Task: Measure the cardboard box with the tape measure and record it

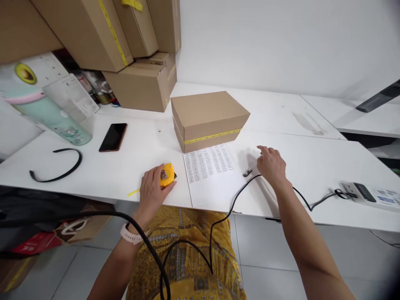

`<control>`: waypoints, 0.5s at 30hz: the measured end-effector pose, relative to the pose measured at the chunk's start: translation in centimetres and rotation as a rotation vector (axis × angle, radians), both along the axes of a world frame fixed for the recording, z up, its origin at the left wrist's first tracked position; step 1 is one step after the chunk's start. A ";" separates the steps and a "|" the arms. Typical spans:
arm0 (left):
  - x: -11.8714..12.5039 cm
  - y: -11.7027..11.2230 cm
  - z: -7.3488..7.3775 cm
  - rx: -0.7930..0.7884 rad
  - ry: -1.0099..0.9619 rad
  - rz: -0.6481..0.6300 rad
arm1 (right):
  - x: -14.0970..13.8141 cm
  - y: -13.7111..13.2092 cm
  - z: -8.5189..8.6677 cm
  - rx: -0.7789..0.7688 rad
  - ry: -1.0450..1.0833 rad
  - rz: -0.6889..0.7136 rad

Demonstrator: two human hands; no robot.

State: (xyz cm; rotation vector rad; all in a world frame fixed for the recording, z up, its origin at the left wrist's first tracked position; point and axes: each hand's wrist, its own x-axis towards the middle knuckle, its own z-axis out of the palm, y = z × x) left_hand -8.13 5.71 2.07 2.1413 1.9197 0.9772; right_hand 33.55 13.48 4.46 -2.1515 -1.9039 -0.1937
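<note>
My left hand (pixel 152 187) is closed round a yellow tape measure (pixel 167 175) near the front edge of the desk. A short end of yellow blade sticks out left of that hand. My right hand (pixel 271 164) hovers over the desk at the right, index finger stretched out and the others loosely bent, with nothing visible in it. Just left of it lies a small dark and silver object (pixel 247 173), its kind unclear. Between my hands lies a printed sheet of paper (pixel 209 187). Behind the sheet stands a closed cardboard box (pixel 209 112) with a yellow tape band.
A phone (pixel 113 137), a black curved strap (pixel 79 160) and a mint-green bottle (pixel 59 118) are at the left. Cardboard boxes (pixel 140 85) are stacked behind. A black cable (pixel 233 204) runs from my lap under my right arm to a power strip (pixel 364 192).
</note>
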 end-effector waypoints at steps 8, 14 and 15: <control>4.5 1.1 7.2 -0.155 -0.763 -0.458 | -10.1 -2.8 7.1 -0.228 1.129 0.572; 6.9 2.4 10.1 -0.238 -0.689 -0.534 | -12.7 -4.0 9.9 -0.450 1.387 0.662; 7.1 2.4 10.2 -0.251 -0.685 -0.543 | -12.6 -4.0 9.9 -0.433 1.399 0.636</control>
